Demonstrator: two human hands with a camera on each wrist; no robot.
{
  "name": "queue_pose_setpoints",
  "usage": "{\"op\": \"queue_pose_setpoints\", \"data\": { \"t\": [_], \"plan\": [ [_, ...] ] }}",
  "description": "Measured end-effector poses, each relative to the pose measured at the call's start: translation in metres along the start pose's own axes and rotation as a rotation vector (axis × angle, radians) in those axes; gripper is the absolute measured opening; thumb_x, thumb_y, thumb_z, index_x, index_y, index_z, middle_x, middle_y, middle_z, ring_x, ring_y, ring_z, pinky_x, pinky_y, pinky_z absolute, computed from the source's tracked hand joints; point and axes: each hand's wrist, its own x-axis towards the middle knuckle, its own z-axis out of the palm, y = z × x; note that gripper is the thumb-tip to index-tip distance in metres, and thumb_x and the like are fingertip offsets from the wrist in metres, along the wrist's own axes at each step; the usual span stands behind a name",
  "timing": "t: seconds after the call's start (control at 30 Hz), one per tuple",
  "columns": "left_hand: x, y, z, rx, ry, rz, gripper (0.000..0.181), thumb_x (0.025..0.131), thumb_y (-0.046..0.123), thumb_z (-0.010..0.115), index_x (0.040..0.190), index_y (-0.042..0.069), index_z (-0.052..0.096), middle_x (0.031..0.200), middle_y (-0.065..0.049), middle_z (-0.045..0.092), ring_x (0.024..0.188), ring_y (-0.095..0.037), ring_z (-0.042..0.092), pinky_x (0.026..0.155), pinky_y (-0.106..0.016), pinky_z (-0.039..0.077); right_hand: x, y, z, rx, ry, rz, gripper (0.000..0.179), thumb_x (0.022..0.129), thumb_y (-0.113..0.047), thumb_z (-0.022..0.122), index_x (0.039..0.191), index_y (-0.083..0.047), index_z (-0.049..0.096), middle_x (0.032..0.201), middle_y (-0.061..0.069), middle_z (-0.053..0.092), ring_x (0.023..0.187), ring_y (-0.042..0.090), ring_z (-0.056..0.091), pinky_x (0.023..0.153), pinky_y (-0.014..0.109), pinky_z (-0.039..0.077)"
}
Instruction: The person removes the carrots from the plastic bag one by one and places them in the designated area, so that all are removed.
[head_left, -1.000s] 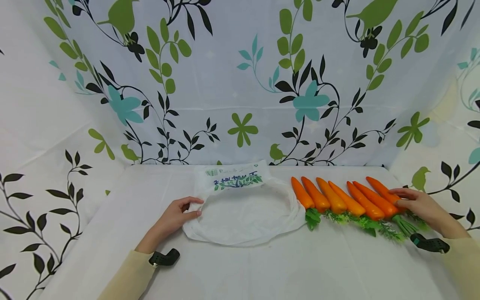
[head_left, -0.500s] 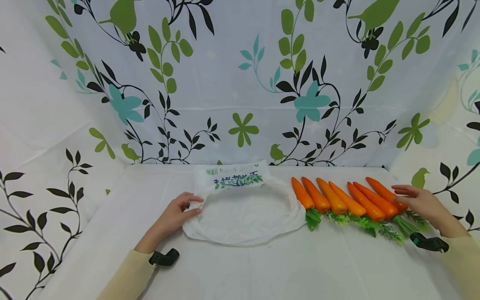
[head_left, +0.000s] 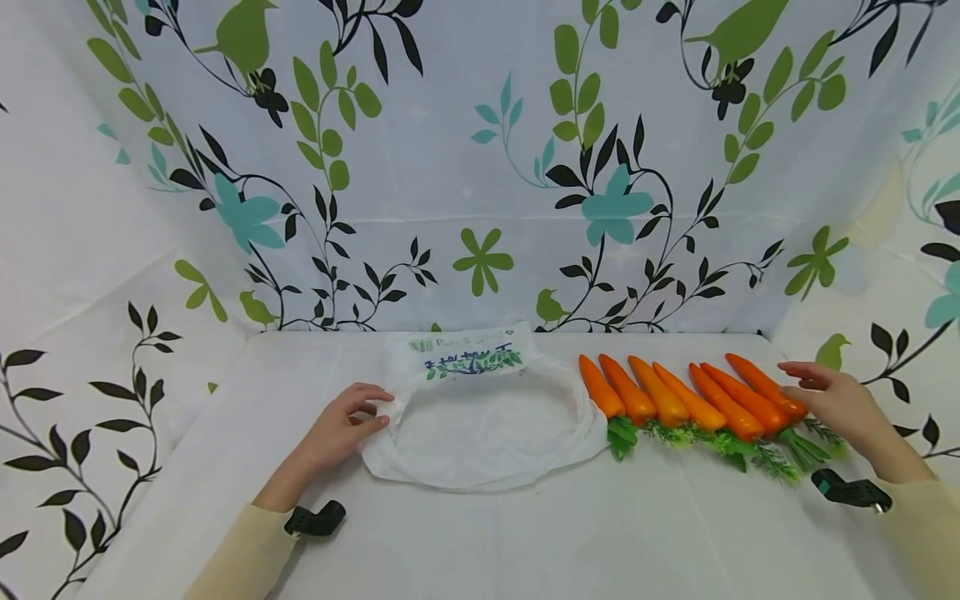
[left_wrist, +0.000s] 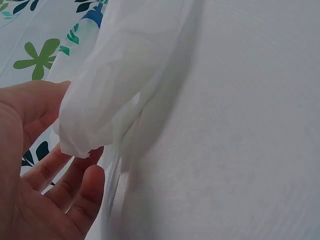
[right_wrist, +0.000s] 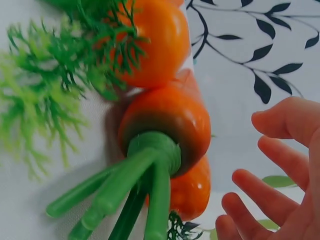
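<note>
A white plastic bag (head_left: pixel 487 433) with green and blue print lies on the table, its wide mouth spread toward me. At its left rim is my left hand (head_left: pixel 341 429); in the left wrist view that hand (left_wrist: pixel 55 165) has loosely bent, parted fingers around the bag's edge (left_wrist: pixel 100 100), without a visible pinch. Several orange carrots (head_left: pixel 663 392) with green tops lie in a row right of the bag. Beside the rightmost ones is my right hand (head_left: pixel 843 408). The right wrist view shows its fingers (right_wrist: pixel 270 195) spread and apart from the nearest carrot (right_wrist: pixel 165 120), holding nothing.
A white cloth (head_left: pixel 600 533) covers the table. Behind it hangs a curtain (head_left: pixel 420 167) printed with leaves and birds. Leafy carrot tops (head_left: pixel 731 450) point toward the table's front. Dark bands (head_left: pixel 318 518) sit at both wrists.
My right hand has come off the rightmost carrot, its fingers lifting and straightening. My left hand has drawn back slightly left. Bag and carrots keep their places.
</note>
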Motion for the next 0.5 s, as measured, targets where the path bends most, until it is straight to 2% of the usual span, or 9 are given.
{"op": "queue_pose_setpoints", "data": {
  "t": [0.23,0.37,0.5],
  "plan": [
    [-0.004,0.005,-0.012,0.058,0.025,-0.023,0.026,0.094,0.015,0.070,0.120,0.017,0.066,0.123,-0.003,0.060,0.100,-0.021,0.060,0.082,-0.038,0.051,-0.008,-0.017,0.009,-0.046,0.138,-0.012,0.056,0.101,-0.033,0.056,0.139,0.007,0.046,0.132,0.042,0.041,0.113,0.058,0.038,0.081,0.067,0.040],
    [-0.010,0.004,-0.018,0.138,0.062,-0.012,0.023,0.094,0.011,0.069,0.117,0.013,0.068,0.116,-0.004,0.064,0.097,-0.021,0.060,0.077,-0.035,0.051,-0.015,-0.028,0.017,-0.068,0.200,-0.020,0.051,0.100,-0.029,0.058,0.137,0.006,0.049,0.131,0.042,0.042,0.110,0.058,0.040,0.080,0.068,0.041],
    [-0.017,0.005,-0.023,0.224,0.098,0.012,0.019,0.095,0.005,0.063,0.113,0.010,0.069,0.110,-0.002,0.066,0.095,-0.020,0.060,0.077,-0.036,0.051,-0.022,-0.042,0.026,-0.075,0.247,-0.078,0.046,0.099,-0.024,0.059,0.134,0.005,0.053,0.132,0.041,0.044,0.112,0.059,0.041,0.082,0.071,0.038]
  ]
}}
